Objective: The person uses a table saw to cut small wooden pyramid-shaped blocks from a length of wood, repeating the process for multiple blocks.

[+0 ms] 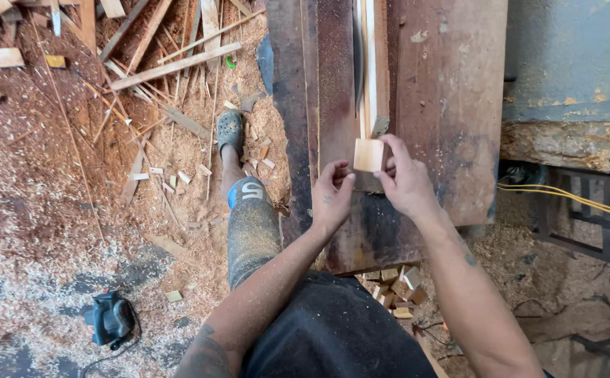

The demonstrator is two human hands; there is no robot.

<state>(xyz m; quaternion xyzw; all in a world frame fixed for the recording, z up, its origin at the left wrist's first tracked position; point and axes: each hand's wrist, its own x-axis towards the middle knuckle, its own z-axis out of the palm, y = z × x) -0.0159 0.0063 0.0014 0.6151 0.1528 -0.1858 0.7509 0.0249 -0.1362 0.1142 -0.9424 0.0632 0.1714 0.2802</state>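
Sawdust and offcuts covered the floor (53, 210) left of the worn saw table (445, 105). On it, the left hand (331, 196) and right hand (404, 180) together pinched a small wooden block (369, 155), just below the wooden strip (373, 63).

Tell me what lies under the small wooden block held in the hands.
Under the small wooden block, pinched by the left hand and right hand, lies the dark saw table. The hands cover the table right beneath it.
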